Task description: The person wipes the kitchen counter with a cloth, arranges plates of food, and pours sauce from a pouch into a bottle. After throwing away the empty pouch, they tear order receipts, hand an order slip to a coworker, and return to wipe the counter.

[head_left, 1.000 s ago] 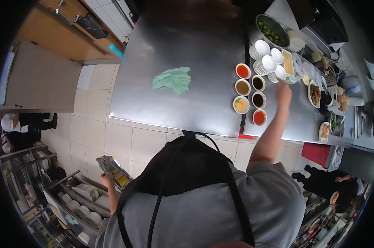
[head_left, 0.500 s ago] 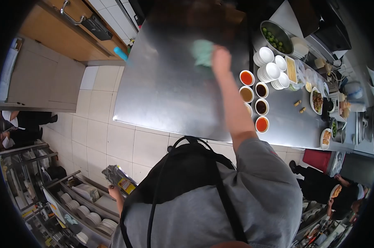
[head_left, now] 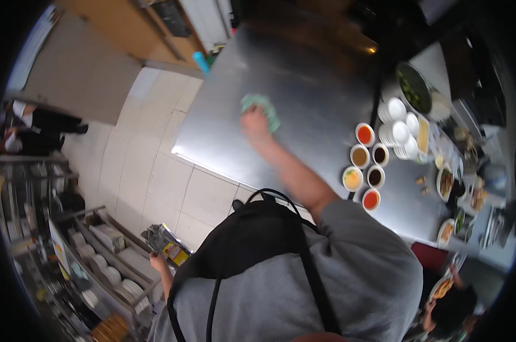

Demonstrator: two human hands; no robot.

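My right hand (head_left: pixel 254 121) presses a light green cloth (head_left: pixel 273 117) flat on the steel table (head_left: pixel 224 125), left of its middle. The fingers lie over the cloth and are partly blurred. Low at my left side, my left hand (head_left: pixel 156 262) is closed on a crumpled plastic packet (head_left: pixel 175 253) with a yellow label, held above the floor. Its contents cannot be made out.
Small sauce bowls (head_left: pixel 352 178) stand on the table's right part, near stacked white bowls (head_left: pixel 393 134). Beyond is a metal bowl of green pieces (head_left: pixel 414 88). A dish rack (head_left: pixel 107 268) stands at lower left. At lower right, a person (head_left: pixel 454 302) holds a plate of food.
My right hand and the cloth have swept left and toward me across the table. The view has turned, shifting the bowls. My left hand still holds the packet.
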